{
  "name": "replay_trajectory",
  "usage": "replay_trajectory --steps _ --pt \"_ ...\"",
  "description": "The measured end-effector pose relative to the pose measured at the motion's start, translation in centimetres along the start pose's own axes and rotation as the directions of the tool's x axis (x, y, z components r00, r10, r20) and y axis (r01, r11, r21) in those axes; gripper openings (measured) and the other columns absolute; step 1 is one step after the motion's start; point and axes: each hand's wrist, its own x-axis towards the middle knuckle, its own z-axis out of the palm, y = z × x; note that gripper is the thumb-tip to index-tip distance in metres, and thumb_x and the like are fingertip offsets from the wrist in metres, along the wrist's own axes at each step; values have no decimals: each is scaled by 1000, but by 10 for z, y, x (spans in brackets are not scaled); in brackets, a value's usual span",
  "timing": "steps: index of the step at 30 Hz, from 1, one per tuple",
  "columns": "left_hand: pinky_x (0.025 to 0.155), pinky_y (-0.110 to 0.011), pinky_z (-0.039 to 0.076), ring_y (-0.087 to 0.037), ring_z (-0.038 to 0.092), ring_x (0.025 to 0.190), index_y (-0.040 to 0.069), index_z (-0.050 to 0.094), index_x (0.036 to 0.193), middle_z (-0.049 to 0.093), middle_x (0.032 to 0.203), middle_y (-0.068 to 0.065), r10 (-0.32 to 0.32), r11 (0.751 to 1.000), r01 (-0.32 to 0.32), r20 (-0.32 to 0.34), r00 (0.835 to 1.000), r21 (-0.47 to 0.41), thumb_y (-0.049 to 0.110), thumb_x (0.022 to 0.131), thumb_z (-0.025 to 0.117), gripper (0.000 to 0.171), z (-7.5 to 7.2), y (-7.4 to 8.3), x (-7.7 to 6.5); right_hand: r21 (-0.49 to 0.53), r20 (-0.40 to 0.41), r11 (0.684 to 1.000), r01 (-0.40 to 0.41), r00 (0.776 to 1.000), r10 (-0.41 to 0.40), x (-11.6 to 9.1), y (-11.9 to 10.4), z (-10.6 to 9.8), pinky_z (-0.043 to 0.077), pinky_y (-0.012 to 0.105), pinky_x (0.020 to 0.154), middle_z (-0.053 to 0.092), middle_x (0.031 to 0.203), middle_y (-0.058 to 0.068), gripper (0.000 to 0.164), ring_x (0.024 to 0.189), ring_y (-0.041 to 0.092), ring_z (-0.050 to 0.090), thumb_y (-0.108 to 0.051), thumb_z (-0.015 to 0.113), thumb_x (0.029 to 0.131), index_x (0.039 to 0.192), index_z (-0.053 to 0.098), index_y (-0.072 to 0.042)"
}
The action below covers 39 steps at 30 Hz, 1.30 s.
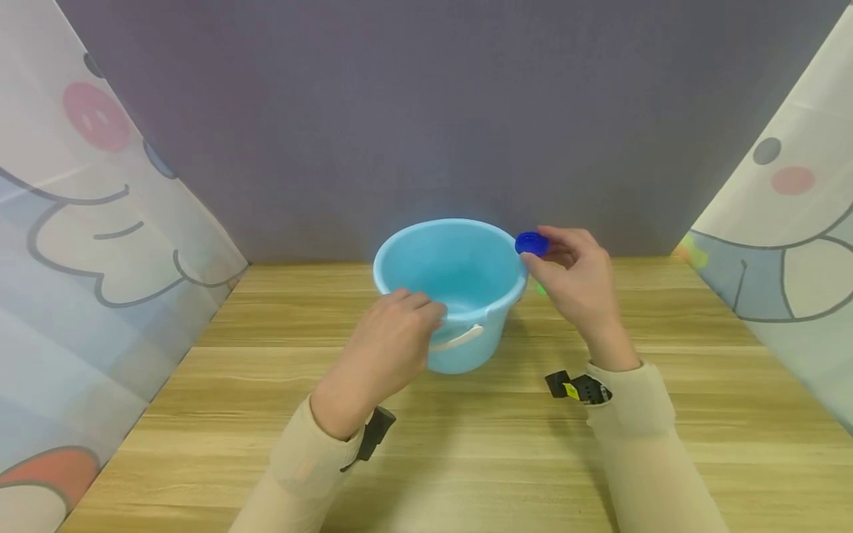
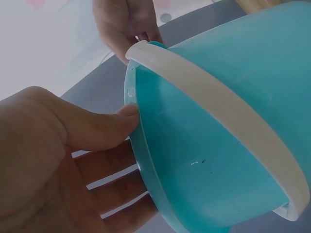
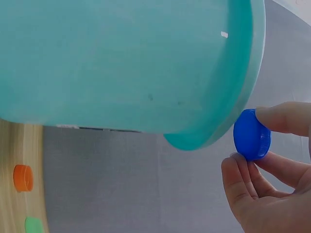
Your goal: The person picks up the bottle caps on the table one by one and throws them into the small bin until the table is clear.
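Note:
A light blue bucket [image 1: 466,348] with a white handle [image 2: 218,107] stands upright on the wooden table. My left hand [image 1: 396,337] grips its near-left rim, the thumb outside and the fingers reaching over into the bucket. Between thumb and fingertips, my right hand [image 1: 576,277] pinches a dark blue bottle cap [image 3: 251,134] with a ridged edge. That cap is level with the bucket's right rim, just beside it; whether they touch I cannot tell. What I can see of the bucket's inside in the head view is plain blue.
An orange bottle cap [image 3: 23,178] and a green one [image 3: 34,225] lie on the table [image 1: 666,444] behind the bucket's right side, mostly hidden in the head view. A grey panel [image 1: 440,111] rises at the back, with printed curtains [image 1: 786,222] at both sides.

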Motion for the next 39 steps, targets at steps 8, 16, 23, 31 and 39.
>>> replay_trajectory --steps 8,16,23,31,39 --pt "64 -32 42 -21 46 66 11 59 77 53 69 -1 -1 1000 1 6 1000 5 -2 89 70 21 0 0 0 5 5 1000 26 1000 -26 -2 -5 5 52 28 96 57 123 16 45 104 21 59 -9 74 92 132 62 6" --pt "63 -31 41 -21 45 65 11 59 77 52 69 -1 1 1000 -1 7 1000 5 -2 90 69 21 0 0 0 41 16 998 44 999 -45 -3 -10 11 53 30 96 57 119 17 43 101 21 61 -6 75 91 130 63 8" --pt "64 -31 41 -21 45 66 11 58 77 52 69 0 2 1000 -2 4 1000 2 -2 89 70 21 -1 0 -1 56 25 997 45 999 -46 -4 -12 17 53 29 96 57 118 18 43 102 22 62 -5 75 90 129 63 8" --pt "65 -33 44 -22 48 67 10 60 79 54 70 -1 5 1000 -5 1 1000 3 -1 89 71 19 -1 0 0 52 61 998 38 997 -41 -6 -13 25 52 40 100 56 118 18 42 105 27 63 -7 75 91 129 63 7" --pt "65 -33 44 -22 49 68 9 63 80 57 71 -2 6 1000 -6 -1 1000 2 -2 89 71 16 -1 0 0 65 75 996 61 995 -66 -8 -14 32 52 45 99 56 117 20 41 105 29 64 -2 75 90 128 64 9"
